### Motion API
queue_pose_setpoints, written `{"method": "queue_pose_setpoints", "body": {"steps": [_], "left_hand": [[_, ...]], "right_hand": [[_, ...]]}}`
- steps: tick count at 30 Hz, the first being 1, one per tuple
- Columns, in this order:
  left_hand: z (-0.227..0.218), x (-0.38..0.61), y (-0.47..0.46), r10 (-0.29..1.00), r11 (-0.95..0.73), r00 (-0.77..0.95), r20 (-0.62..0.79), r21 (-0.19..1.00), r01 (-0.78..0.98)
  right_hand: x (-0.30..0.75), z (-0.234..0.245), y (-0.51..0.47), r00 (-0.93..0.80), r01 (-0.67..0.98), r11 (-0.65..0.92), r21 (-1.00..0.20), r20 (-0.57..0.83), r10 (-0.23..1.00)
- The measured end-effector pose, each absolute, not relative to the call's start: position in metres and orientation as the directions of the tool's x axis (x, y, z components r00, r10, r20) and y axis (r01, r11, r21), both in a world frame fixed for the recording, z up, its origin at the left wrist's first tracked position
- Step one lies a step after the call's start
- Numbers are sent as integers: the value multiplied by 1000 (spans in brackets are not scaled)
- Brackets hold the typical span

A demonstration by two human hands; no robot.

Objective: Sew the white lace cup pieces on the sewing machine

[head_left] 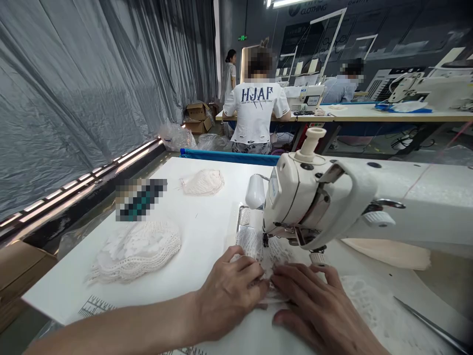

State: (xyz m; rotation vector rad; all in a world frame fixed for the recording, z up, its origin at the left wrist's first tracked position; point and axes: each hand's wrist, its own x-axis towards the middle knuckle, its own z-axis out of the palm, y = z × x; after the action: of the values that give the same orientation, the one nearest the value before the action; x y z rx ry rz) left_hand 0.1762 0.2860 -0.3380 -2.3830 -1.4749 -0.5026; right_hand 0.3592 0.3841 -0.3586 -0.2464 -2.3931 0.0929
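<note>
A piece of white lace fabric [251,241] lies under the needle area of a white sewing machine [318,192]. My left hand [234,286] is closed on its near edge, fingers curled and bunching the cloth just in front of the presser foot. To the right, my right hand [314,301] rests on the same lace with its fingers laid out flat and the thumb apart. Where the fingertips meet the cloth is partly hidden. More white lace [373,301] spreads beside my right wrist, with a pointed metal tool [424,320], perhaps scissors or tweezers, lying near it.
A stack of scalloped lace pieces [140,251] sits on the left of the white table [199,227]. Farther back is a smaller lace piece [203,182]. Cardboard boxes [197,118] stand by the curtain. A person in a white shirt [256,111] sits ahead, facing away.
</note>
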Motion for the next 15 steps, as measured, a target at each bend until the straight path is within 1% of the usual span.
{"method": "queue_pose_setpoints", "body": {"steps": [4,10,12,15], "left_hand": [[-335,171,301,802,-423,418,427,-89,902],[-335,161,320,825,-392,400,399,-107,914],[-336,159,323,825,-391,400,398,-109,914],[-336,157,324,821,-397,412,396,-122,910]], "right_hand": [[356,-357,394,-716,242,970,-23,671,195],[355,-357,416,-824,274,941,198,554,124],[356,-359,420,-834,275,931,240,541,107],[357,-362,422,-840,276,924,265,533,99]]}}
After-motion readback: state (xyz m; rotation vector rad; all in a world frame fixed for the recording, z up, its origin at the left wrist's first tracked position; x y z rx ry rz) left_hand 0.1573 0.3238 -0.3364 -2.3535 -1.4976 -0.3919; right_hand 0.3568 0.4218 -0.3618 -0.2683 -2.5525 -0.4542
